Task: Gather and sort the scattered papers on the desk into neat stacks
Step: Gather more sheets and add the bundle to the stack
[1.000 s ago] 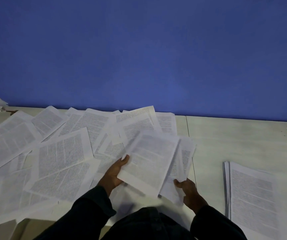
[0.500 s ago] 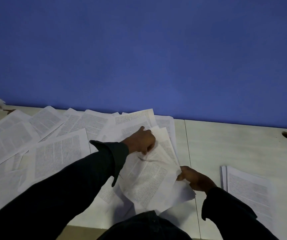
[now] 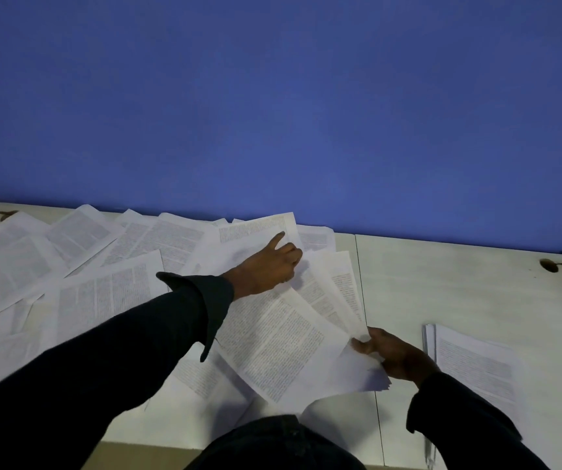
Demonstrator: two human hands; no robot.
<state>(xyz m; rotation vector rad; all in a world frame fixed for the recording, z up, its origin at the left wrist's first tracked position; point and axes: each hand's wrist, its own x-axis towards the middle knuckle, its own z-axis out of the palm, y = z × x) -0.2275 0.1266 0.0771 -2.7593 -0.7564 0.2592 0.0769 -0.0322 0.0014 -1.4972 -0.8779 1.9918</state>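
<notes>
Head view: one moment, looking down over both arms.
Target sheet: far sheet [image 3: 259, 228] lies flat at the back of the counter [image 3: 459, 286], against the blue wall [image 3: 272, 96]; its long axis runs roughly left to right, slightly tilted.
Direction from hands: forward and a little left of the body; left hand is on it, right hand is well apart, nearer the body.
Left hand [image 3: 266, 266]: reaches forward, index finger straight with its tip on the far sheet, other fingers curled; whether they pinch paper cannot be told.
Right hand [image 3: 391, 354]: grips the near corner of the gathered bundle [image 3: 283, 347], thumb on top.
Gathered bundle: fanned, uneven edges, between the two hands.
Finished stack [image 3: 476, 364]: squared, just right of the right hand.
Loose sheets [image 3: 79, 266]: overlapping, spread across the left side of the counter.
Judgement: left hand is nearer; drawing the far sheet back toward the bundle looks the likely move. Most papers remain unsorted.
</notes>
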